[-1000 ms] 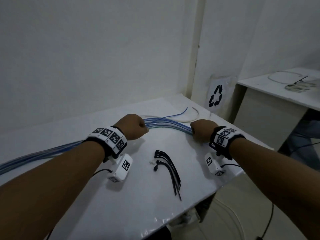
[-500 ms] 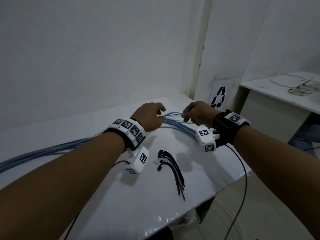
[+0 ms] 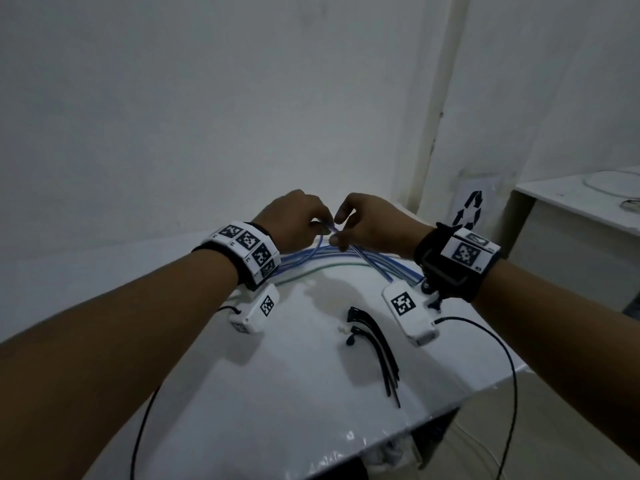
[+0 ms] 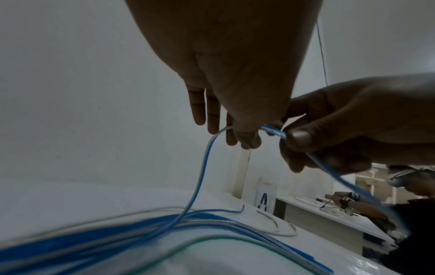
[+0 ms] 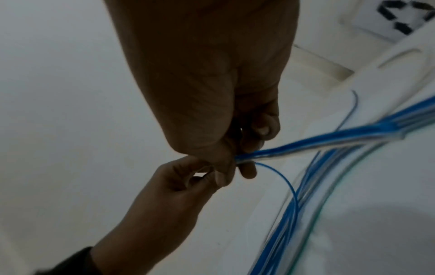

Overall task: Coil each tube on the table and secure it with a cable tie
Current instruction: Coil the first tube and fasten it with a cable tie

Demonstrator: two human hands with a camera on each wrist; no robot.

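Note:
A bundle of thin blue tubes (image 3: 304, 259) lies across the white table (image 3: 277, 393), with a green-tinted tube (image 3: 311, 271) along its near side. My left hand (image 3: 318, 226) and right hand (image 3: 341, 233) meet above the bundle. Both pinch one blue tube (image 4: 200, 176) lifted off the pile. In the left wrist view the left hand (image 4: 244, 139) holds the top of the tube's bend and the right hand (image 4: 294, 137) grips it just beside. The right wrist view shows the right hand (image 5: 237, 161) pinching blue tubing (image 5: 317, 143). Black cable ties (image 3: 377, 351) lie near the table's front.
A white wall stands close behind the table. The table's front-right edge (image 3: 450, 407) drops to the floor. A second table (image 3: 571, 216) at the right carries a coiled tube (image 3: 609, 181). A recycling sign (image 3: 471, 213) hangs between them. White tube ends (image 4: 277, 228) lie beyond the bundle.
Both hands have left the bundle on the table, risen and come together. A single blue tube now hangs between them above the pile.

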